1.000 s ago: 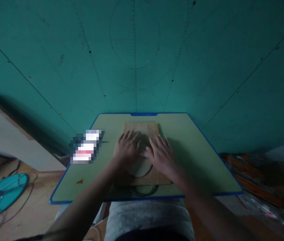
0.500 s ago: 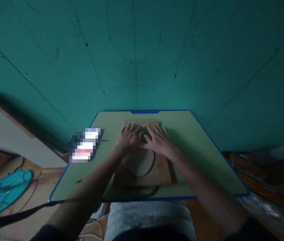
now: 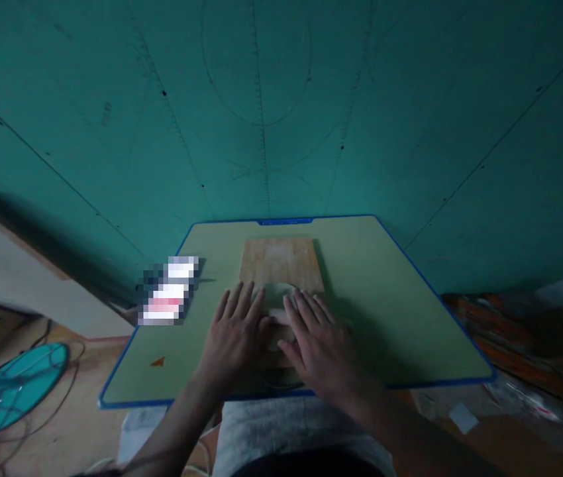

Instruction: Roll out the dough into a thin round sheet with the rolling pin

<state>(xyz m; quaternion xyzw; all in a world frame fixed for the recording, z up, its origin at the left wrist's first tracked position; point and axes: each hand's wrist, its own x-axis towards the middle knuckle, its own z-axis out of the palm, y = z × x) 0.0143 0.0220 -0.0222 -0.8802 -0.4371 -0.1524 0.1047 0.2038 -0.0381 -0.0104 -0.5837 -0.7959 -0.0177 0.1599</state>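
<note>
A round sheet of pale dough lies on the wooden board, mostly hidden under my hands. Across it rests a light rolling pin, whose middle shows between the two hands. My left hand presses flat on the pin's left part, fingers stretched forward. On the right part lies my right hand, its palm down and fingers extended, not wrapped round the pin. Both hands are over the near half of the board.
The board stands on a pale green table with a blue rim. At the left lie a blurred-out white and pink item and a small orange piece. A green wall rises behind. A teal round seat is lower left.
Both hands and the rolling pin have moved from the far part of the board toward me, over the dough. The far half of the board now shows.
</note>
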